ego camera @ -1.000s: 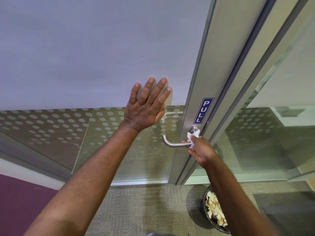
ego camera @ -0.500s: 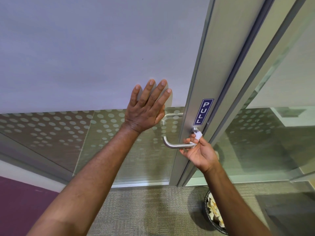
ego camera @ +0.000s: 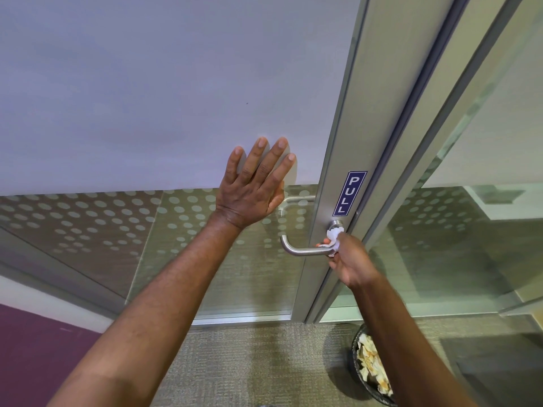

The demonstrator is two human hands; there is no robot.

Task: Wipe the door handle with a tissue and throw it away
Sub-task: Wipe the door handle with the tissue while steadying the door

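Note:
A brushed steel lever door handle (ego camera: 299, 249) juts left from the metal door frame, under a blue PULL sticker (ego camera: 349, 193). My right hand (ego camera: 349, 259) pinches a crumpled white tissue (ego camera: 335, 236) against the handle's inner end, close to its round base. My left hand (ego camera: 255, 186) lies flat with fingers spread on the frosted glass door, left of the handle and apart from it. Part of the tissue is hidden by my fingers.
A dark round waste bin (ego camera: 370, 366) holding crumpled paper stands on the carpet below my right forearm. The glass door (ego camera: 147, 98) fills the left, with a dotted clear band low down. A glass side panel (ego camera: 455, 245) is on the right.
My right hand has turned on the handle's inner end, and the tissue now shows above my fingers near the round base. My left hand has stayed pressed on the glass.

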